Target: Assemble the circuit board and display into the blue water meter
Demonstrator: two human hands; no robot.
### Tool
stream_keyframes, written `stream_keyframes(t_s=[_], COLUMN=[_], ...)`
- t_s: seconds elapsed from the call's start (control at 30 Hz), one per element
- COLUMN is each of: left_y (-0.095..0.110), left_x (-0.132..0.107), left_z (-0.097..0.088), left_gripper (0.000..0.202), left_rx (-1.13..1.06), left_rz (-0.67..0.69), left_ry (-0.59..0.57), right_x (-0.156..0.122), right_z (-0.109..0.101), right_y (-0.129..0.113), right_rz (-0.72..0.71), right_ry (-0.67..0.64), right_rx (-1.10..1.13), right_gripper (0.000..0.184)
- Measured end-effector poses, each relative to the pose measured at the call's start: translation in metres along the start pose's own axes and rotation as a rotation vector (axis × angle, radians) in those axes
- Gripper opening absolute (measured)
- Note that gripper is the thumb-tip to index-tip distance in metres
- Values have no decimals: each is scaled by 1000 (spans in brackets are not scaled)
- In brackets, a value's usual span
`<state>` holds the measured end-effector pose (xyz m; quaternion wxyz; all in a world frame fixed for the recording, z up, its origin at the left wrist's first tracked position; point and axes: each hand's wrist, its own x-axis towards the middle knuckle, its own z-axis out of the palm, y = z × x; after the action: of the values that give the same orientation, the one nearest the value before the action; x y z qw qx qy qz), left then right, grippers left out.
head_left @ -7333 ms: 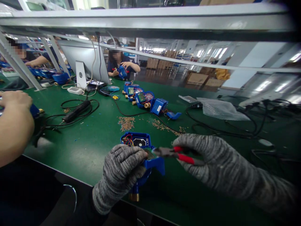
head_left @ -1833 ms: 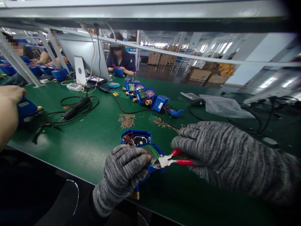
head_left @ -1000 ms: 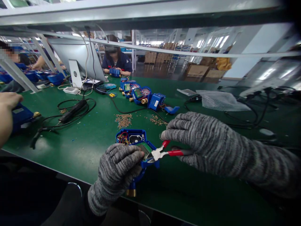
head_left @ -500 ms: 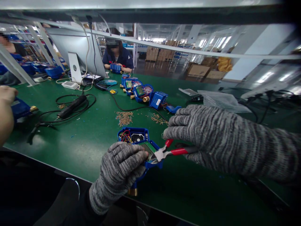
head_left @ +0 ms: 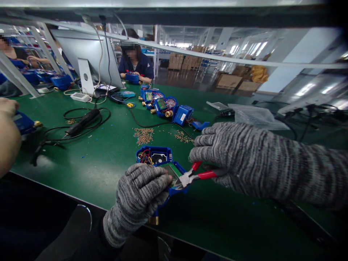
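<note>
My left hand [head_left: 143, 194], in a grey striped knit glove, grips an opened blue water meter [head_left: 165, 198] near the table's front edge. Its fingertips rest by the green circuit board [head_left: 178, 170] inside the housing. The meter's hinged lid [head_left: 153, 148] lies folded back, showing red and yellow wires. A brass pipe end [head_left: 153, 220] sticks out below. My gloved right hand [head_left: 225, 152] is closed around red-handled diagonal cutters [head_left: 186, 179]. Their handles are spread, and the jaw tips reach the board's right edge beside my left fingertips; what lies between the jaws is too small to tell.
Piles of small screws [head_left: 143, 136] lie beyond the meter. Several blue meters [head_left: 163, 105] stand behind them. An electric screwdriver [head_left: 83, 122] with its cable is left. Another person's arm [head_left: 8, 137] reaches in at the left edge; a co-worker [head_left: 136, 63] sits across. Plastic bags [head_left: 258, 116] lie right.
The cutters have shifted and turned very slightly at the board's edge. The bare arm at the left edge has moved a little inward. My left hand and the meter stay nearly still.
</note>
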<state>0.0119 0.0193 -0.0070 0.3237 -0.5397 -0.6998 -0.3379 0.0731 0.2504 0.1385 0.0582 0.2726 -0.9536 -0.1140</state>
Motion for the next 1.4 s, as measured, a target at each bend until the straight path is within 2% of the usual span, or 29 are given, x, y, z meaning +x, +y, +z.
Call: stream_keyframes(t_s=[0.07,0.13,0.2,0.27,0.33,0.4,0.5,0.6,0.63,0.67,0.7,0.77,0.83,0.9,0.97,1.07,1.13,1.2,1.3,1.33,1.4], left_y=[-1,-1,-1,0,0,-1,-1,-1,0,0,1,3,4,6,8,10,9,2,-18,-28,-47], left_x=[-2,-3,-3,-3,-2,-3,-3,-2,-1,0,2,6,10,14,17,16,12,8,8,11,19], left_z=[0,0,0,0,0,0,0,1,2,2,3,3,4,3,1,-5,-12,-19,-30,-33,-35], left_gripper=[19,19,19,18,18,18,18,19,19,19,19,18,18,17,16,17,29,44,44,41,41], left_rx=[-16,-35,-38,-28,-21,-24,-22,-33,-35,-34,-31,-23,-18,-4,27,28,-22,-112,-349,-457,-716], left_rz=[-6,-23,-33,-24,-15,-26,-46,-57,-62,-66,-72,-89,-104,-101,-81,-59,-77,-200,-587,-716,-905], left_ry=[-10,-19,-11,14,21,5,12,24,26,33,42,60,70,86,111,130,132,178,295,291,160], right_x=[-4,-10,-18,-26,-38,-55,-91,-125,-130,-131,-127,-107,-74,-39,-12,9,12,15,25,30,45], right_z=[2,8,18,32,53,81,134,179,188,191,190,175,152,130,113,100,99,103,118,124,134], right_y=[-1,-3,-8,-13,-18,-20,-17,-18,-21,-26,-34,-52,-70,-82,-87,-82,-75,-67,-53,-49,-41], right_rz=[-25,-5,32,94,264,545,861,1009,1018,1017,999,917,750,633,595,544,493,448,393,388,392], right_ry=[-36,-7,87,239,412,503,345,70,21,40,108,363,547,641,714,813,875,922,982,1006,1036], right_rx=[9,40,108,264,456,531,347,226,218,207,205,223,332,319,255,116,-16,-106,-49,-1,108], right_gripper=[25,22,19,19,17,17,33,43,47,51,54,54,52,49,39,29,25,24,24,23,21])
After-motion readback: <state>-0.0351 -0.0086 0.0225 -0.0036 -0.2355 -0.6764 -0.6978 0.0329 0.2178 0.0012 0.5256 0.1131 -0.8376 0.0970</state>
